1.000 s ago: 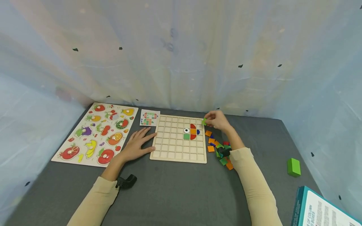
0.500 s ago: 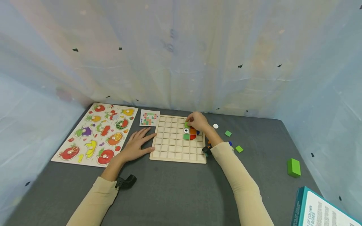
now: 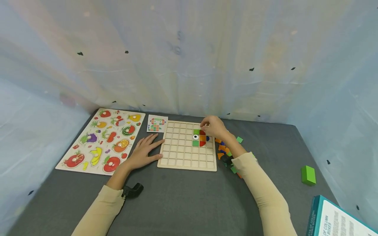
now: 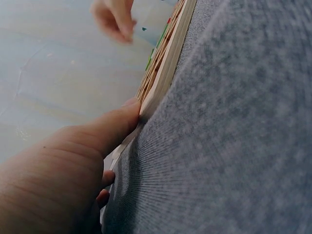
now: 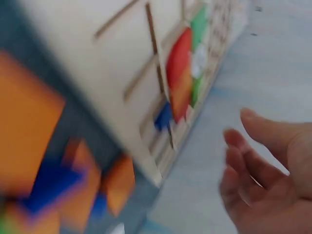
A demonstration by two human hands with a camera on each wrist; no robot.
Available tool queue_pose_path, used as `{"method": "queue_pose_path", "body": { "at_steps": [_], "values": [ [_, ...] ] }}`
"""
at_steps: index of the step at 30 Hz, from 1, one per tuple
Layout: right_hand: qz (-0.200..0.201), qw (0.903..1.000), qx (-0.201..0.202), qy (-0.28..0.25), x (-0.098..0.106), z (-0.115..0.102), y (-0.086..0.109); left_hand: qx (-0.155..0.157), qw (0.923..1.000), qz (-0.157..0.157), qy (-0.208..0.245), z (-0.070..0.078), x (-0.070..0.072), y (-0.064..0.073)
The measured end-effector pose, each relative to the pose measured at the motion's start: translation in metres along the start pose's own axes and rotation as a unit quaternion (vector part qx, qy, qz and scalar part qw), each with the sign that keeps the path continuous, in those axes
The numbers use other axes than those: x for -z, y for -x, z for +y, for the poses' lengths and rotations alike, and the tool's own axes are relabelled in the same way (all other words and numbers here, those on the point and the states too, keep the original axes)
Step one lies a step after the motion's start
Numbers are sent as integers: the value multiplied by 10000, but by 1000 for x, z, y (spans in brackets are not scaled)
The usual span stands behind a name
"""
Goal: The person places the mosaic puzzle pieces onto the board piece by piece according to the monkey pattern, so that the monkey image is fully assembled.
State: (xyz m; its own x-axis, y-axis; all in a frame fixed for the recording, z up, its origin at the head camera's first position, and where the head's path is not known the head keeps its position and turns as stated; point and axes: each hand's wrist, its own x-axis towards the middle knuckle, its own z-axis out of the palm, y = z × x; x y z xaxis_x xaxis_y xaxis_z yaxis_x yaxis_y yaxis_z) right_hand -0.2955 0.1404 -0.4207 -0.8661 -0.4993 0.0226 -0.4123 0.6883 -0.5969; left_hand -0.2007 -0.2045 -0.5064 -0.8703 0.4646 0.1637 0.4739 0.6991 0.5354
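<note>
A wooden grid board (image 3: 178, 154) lies on the grey table. Near its upper right, tiles form a patch: a light green square (image 3: 196, 131), a white eye tile (image 3: 195, 137), a darker green square (image 3: 196, 143), an orange square (image 3: 202, 138), red rounded pieces (image 3: 202, 143) and a blue piece (image 3: 208, 139). My left hand (image 3: 143, 152) rests at the board's left edge, fingers spread, thumb touching the rim. Above the board's upper right hovers my right hand (image 3: 217, 127). In the right wrist view its fingers (image 5: 239, 165) are loosely bent, with nothing between them.
Loose orange, blue and green tiles (image 3: 222, 148) lie right of the board, partly under the right forearm. A printed pattern card (image 3: 157, 124) touches its top left corner. Further out are a fruit puzzle (image 3: 100, 141), a green block (image 3: 308, 175) and a teal box (image 3: 317, 213).
My right hand carried a light green square from the board's right side onto the grid above the eye tile, let it go, and moved back rightward. The left hand stayed put.
</note>
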Motion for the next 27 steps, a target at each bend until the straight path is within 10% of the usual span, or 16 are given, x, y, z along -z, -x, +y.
{"method": "queue_pose_path", "body": {
  "at_steps": [6, 12, 27],
  "values": [
    [-675, 9973, 182, -210, 27, 25, 65, -15, 10000, 24, -51, 0, -2, -1],
    [-480, 9979, -73, 438, 25, 46, 115, 75, 9999, -28, -66, -1, 1, -1],
    [-568, 9967, -181, 550, 17, 56, 122, 68, 10000, -35, -27, 1, -1, -1]
  ]
}}
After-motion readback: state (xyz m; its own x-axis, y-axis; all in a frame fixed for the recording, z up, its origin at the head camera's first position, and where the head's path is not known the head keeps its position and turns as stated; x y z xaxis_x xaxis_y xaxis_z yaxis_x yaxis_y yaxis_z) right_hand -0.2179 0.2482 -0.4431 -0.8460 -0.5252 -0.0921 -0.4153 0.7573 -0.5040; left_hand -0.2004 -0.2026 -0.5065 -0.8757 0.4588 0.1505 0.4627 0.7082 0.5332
